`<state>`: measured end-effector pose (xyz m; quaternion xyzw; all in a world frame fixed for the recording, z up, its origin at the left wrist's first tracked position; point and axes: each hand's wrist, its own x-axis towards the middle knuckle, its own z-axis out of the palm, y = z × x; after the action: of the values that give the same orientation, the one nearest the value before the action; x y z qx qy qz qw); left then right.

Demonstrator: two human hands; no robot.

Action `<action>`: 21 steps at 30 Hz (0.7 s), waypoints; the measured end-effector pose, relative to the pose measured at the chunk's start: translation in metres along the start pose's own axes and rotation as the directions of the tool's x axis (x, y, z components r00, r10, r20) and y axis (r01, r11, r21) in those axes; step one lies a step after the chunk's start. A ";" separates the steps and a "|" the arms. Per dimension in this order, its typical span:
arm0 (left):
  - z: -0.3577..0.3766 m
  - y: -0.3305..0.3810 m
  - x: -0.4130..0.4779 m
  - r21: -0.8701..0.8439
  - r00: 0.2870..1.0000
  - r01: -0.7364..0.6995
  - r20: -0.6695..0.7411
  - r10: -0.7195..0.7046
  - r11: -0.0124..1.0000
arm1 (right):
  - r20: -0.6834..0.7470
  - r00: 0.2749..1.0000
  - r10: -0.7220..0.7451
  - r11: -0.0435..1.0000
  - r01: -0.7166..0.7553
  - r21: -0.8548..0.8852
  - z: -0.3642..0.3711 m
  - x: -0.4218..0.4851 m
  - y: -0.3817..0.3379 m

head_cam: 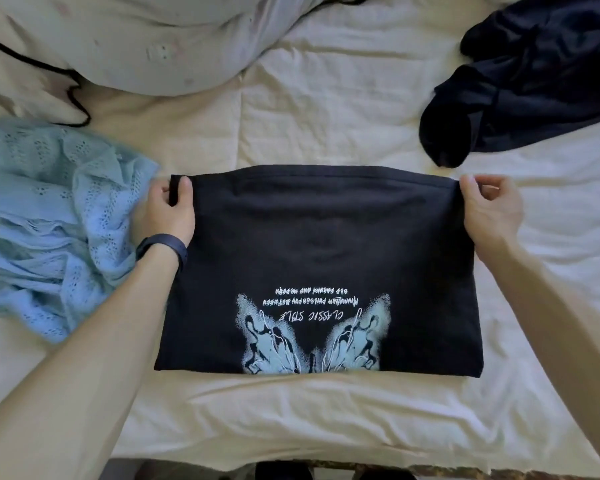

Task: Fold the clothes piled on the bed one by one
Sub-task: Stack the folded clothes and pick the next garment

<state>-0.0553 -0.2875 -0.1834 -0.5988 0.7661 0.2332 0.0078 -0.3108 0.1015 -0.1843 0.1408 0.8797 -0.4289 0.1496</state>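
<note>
Hands (168,211) (492,209) at corners — black butterfly-print tee (319,244)

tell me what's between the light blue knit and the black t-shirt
The left hand, gripping a corner of the black t-shirt beside the light blue knit; head view.

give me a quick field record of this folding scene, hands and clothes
in work: black butterfly-print shirt, flat rectangle on the bed, print upside down
left hand: pinches the shirt's far left corner
right hand: pinches its far right corner
left of shirt: light blue knit, crumpled, beside the left hand
far right: dark garment, crumpled, apart from the shirt
</note>
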 end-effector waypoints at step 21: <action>-0.057 -0.116 -0.195 -0.534 0.667 0.736 0.467 -0.581 0.416 | 0.273 0.765 0.583 0.726 -0.642 0.249 -0.103 -0.215 0.109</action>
<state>0.1215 -0.1509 -0.1157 -0.7804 0.3166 0.5375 -0.0420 -0.0879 0.2225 -0.1187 0.4084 0.6823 -0.5056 0.3348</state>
